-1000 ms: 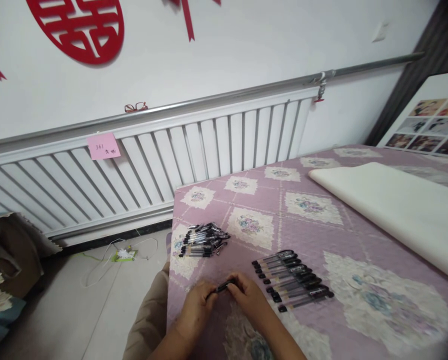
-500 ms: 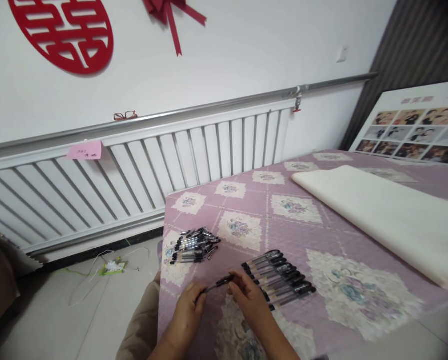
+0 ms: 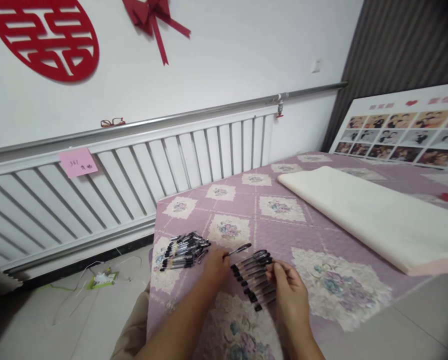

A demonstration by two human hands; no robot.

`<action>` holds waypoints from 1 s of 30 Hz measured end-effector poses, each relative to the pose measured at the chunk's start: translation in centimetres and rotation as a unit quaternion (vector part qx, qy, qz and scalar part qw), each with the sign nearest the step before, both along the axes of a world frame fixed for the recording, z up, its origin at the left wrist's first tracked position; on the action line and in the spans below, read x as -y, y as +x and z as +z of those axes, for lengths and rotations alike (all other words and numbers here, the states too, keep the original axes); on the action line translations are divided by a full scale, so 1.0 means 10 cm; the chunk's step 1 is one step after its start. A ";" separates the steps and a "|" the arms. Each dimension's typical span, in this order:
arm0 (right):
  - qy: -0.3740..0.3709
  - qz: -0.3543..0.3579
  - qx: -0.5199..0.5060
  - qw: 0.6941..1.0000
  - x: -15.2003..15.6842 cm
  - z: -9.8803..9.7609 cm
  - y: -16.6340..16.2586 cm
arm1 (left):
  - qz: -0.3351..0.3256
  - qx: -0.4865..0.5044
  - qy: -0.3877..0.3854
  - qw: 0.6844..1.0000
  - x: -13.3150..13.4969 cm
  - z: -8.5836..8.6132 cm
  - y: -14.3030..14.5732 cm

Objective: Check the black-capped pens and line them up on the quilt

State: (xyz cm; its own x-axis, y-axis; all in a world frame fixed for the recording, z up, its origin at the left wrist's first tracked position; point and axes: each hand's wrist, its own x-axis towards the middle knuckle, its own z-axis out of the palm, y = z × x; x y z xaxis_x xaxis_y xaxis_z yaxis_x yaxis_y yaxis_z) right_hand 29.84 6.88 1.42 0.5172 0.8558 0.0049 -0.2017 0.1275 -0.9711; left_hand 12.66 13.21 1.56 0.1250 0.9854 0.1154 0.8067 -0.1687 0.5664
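My left hand (image 3: 217, 264) pinches one end of a black capped pen (image 3: 239, 248), which points up and right just above a row of similar pens (image 3: 251, 280). These pens lie side by side on the purple floral cover (image 3: 263, 235). At the row's right side my right hand (image 3: 289, 287) has its fingers closed at the capped end of a pen; it covers part of the row. Left of my left hand lies a loose pile of shorter dark and clear pen parts (image 3: 186, 248).
A folded cream sheet (image 3: 362, 215) lies on the cover at right, with a photo board (image 3: 400, 130) behind it. A white radiator (image 3: 194, 155) runs along the wall and bears a pink note (image 3: 78, 162). Cords and a green-white item (image 3: 103, 279) are on the floor.
My left hand has carried the pen up and right to the top of the row. My right hand has left that pen and moved right to the row's capped ends. The view has shifted right.
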 end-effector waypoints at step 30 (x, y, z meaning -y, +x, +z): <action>-0.010 -0.030 0.073 0.997 -0.13 0.07 0.21 | -0.013 -0.099 0.056 0.993 -0.04 -0.11 -0.06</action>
State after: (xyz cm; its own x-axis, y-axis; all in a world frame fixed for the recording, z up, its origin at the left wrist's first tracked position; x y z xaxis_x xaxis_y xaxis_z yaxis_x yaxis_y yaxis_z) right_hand 31.89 8.16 2.08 0.5628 0.8239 0.0673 -0.0512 0.1160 -0.9919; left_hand 12.05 13.57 0.49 0.1813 0.9641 0.1940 0.8952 -0.2434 0.3734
